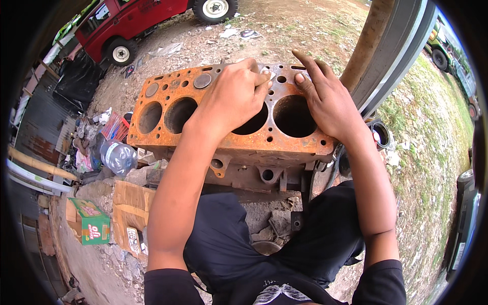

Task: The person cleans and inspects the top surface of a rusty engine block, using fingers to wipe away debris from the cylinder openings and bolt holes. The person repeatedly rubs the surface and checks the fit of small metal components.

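Observation:
A rusty orange engine block [145, 127] lies before me with its flat top face up and a row of large round cylinder bores along it. My left hand [236, 94] is closed at the far side of that face, pinching a small whitish folded piece [269, 75] against the metal. Whether it is cloth or paper I cannot tell. Around it the surface looks greyer than the orange rust on the left. My right hand [325, 99] rests on the block's right end beside the last bore [295, 117], fingers stretched and apart, holding nothing.
A metal post [391, 56] stands just right of the block. To the left are a clear plastic bottle [118, 156], a red crate [116, 127], a green box [89, 221] and brown cardboard [129, 203]. A red vehicle [137, 18] is parked beyond.

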Motion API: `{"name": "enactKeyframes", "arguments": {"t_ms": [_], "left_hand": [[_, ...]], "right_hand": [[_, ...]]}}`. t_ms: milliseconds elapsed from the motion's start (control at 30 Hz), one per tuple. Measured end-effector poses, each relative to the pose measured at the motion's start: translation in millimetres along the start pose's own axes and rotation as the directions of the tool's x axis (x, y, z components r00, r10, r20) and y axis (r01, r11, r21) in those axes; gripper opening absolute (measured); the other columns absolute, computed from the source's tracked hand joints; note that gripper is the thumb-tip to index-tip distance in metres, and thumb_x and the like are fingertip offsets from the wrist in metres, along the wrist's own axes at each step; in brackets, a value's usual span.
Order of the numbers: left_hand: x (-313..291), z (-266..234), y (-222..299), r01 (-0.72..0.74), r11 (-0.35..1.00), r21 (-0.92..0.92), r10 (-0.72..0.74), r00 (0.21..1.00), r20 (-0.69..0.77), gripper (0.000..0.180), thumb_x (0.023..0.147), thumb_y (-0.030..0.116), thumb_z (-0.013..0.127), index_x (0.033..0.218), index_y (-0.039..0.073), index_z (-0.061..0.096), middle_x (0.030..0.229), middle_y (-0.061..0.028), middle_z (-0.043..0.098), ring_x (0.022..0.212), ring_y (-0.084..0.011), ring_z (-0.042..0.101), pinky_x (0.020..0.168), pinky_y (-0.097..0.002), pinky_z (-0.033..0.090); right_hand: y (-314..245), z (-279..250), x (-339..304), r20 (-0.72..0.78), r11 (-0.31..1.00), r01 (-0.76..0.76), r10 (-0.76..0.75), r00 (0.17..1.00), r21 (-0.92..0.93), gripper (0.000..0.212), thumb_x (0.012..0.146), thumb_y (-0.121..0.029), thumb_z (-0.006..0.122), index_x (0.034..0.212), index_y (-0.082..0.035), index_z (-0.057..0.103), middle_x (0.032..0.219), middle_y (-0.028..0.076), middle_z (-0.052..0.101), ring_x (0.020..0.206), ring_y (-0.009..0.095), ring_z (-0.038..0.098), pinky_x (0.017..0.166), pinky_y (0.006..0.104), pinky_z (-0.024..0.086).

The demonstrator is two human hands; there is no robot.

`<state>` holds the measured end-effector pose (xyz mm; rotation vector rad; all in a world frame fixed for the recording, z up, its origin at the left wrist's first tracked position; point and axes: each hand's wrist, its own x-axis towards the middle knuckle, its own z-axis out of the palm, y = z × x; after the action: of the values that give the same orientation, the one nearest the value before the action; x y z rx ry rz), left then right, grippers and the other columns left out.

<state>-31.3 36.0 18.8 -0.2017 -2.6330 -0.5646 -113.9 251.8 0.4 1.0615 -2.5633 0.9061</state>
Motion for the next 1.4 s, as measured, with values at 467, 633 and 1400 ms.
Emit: {"name": "enactKeyframes", "arguments": {"t_ms": [467,633,1400], "left_hand": [[-9.9,2.7,8.4,-0.047,0.998,-0.036,0.046,0.999,-0.015,0.018,0.098,0.007,0.069,0.105,-0.003,0.083,0.103,-0.0243,0.073,0.098,-0.0422,0.073,0.090,-0.0495,0.057],[4.5,8.9,-11.0,-0.054,0.998,-0.022,0.054,0.998,-0.037,0.017,0.096,0.006,0.071,0.106,0.000,0.083,0.100,-0.0228,0.073,0.095,-0.0418,0.073,0.087,-0.0491,0.057],[-3.3,-5.2,6.5,-0.020,0.996,-0.083,0.025,0.998,0.057,0.018,0.098,0.007,0.070,0.108,0.002,0.084,0.103,-0.0201,0.075,0.094,-0.0408,0.073,0.086,-0.0492,0.056]], "right_hand": [[0.3,-1.3,-2.1,-0.023,1.000,-0.007,0.006,1.000,-0.012,0.055,0.115,-0.041,0.051,0.161,-0.010,0.049,0.143,0.031,0.060,0.125,0.051,0.065,0.108,0.0544,0.052],[-0.6,3.7,-1.0,-0.015,1.000,-0.013,0.012,1.000,-0.008,0.056,0.115,-0.044,0.050,0.161,-0.010,0.049,0.144,0.031,0.060,0.125,0.052,0.065,0.108,0.0553,0.052],[-5.8,-1.6,-5.8,0.008,0.997,-0.075,0.075,0.997,-0.035,0.068,0.113,-0.055,0.050,0.165,-0.012,0.045,0.151,0.031,0.057,0.128,0.053,0.064,0.110,0.0557,0.051]]}}
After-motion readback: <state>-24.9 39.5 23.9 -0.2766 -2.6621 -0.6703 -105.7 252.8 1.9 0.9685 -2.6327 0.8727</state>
